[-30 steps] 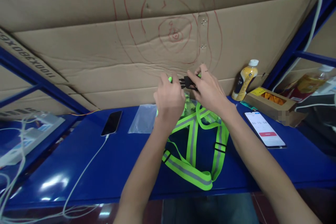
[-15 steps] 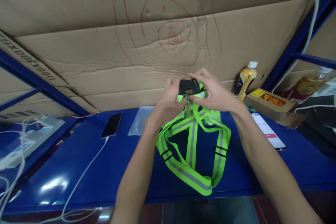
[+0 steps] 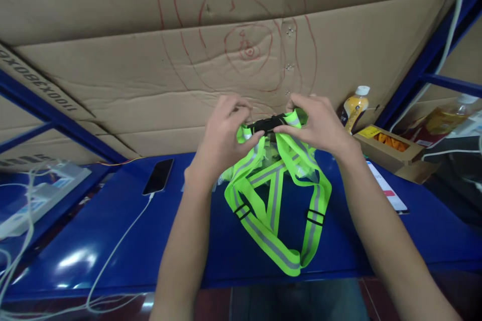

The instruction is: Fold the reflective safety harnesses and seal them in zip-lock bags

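A neon-green reflective vest [image 3: 276, 200] made of straps with grey stripes lies on the blue table, its upper end raised between my hands. Across the top runs its black buckle [image 3: 268, 124], which looks joined. My left hand [image 3: 228, 133] is closed on the strap at the buckle's left end, the thumb pressing near the black plastic. On the other side, my right hand [image 3: 316, 123] pinches the strap by the buckle's right end. Crumpled clear plastic shows behind the straps. Black sliders sit on the left and right straps.
A phone [image 3: 158, 176] on a white cable lies at left, near a power strip [image 3: 48, 198]. To the right are a lit phone [image 3: 387, 188], an opened cardboard box [image 3: 391, 153] and a yellow drink bottle [image 3: 354, 109]. A cardboard wall [image 3: 124, 75] stands behind.
My hands have spread slightly apart, the left one moving left. The buckle has tilted and now shows as a narrower band, with the straps drawn out on both sides.
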